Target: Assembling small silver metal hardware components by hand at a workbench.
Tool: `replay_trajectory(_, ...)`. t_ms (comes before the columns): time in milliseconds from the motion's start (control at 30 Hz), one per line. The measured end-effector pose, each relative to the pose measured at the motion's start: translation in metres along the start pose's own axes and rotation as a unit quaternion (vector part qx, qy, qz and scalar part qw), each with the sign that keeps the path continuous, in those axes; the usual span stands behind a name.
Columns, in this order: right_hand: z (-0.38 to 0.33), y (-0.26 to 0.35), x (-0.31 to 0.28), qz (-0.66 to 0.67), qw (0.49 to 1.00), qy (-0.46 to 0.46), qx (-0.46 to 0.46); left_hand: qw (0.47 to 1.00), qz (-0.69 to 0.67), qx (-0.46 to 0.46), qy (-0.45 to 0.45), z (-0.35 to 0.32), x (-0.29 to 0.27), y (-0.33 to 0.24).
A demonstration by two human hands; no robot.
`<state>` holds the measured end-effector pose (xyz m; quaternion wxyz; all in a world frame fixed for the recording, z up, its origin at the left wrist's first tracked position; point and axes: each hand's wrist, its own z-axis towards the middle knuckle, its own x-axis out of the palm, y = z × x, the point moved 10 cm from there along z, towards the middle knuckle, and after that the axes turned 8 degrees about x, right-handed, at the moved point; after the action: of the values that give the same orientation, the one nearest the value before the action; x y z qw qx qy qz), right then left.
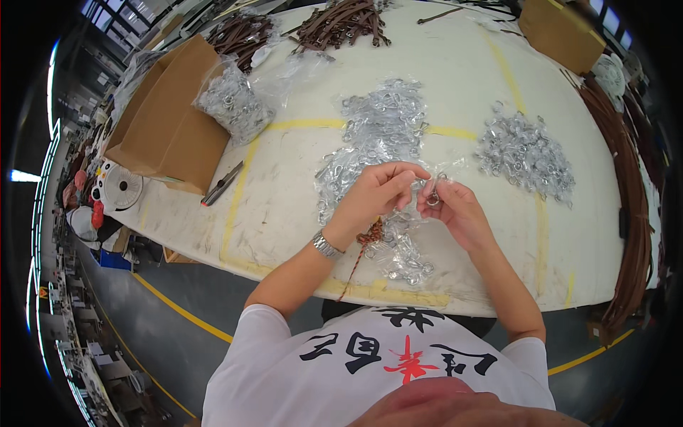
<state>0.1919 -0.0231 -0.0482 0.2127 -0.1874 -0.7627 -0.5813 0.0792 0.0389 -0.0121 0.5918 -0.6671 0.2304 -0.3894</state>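
Note:
Over the white table, my right hand point(461, 213) is closed with its fingertips round a small silver metal clasp point(433, 198). Close by on the left, my left hand point(380, 191) pinches what looks like the edge of a small clear plastic bag point(420, 186) next to the clasp; the exact grip is hidden. Beneath and beyond the hands spreads a pile of silver metal pieces in clear bags point(384, 117). A smaller group of bagged pieces point(404, 260) lies nearer me. Farther right sits a loose heap of similar silver pieces point(525, 153).
An open cardboard box point(171, 121) stands at left, with a large clear bag of metal pieces point(235, 103) against it. A utility knife point(222, 183) lies beside it. Brown straps point(341, 25) are heaped at the back; more straps point(622, 192) hang along the right edge. Another box point(562, 34) stands back right.

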Motion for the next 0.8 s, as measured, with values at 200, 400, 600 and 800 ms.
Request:
replay_trajectory(200, -0.005, -0.007, 0.020, -0.040, 0.989, 0.105, 0.101, 0.999, -0.007, -0.016, 0.035, -0.001, 0.005, 0.011)
replay_trajectory(400, -0.004, -0.018, 0.006, -0.081, 0.981, 0.073, 0.158, 1.000, -0.024, -0.015, 0.007, 0.003, 0.003, 0.018)
replay_trajectory(600, -0.011, 0.018, 0.010, -0.332, 0.941, -0.065, 0.006, 0.996, 0.042, 0.002, -0.079, 0.002, -0.008, 0.023)
replay_trajectory(800, -0.032, 0.044, 0.037, -0.573, 0.767, -0.161, -0.238, 0.989, 0.065, 0.015, -0.133, -0.002, -0.009, 0.024)
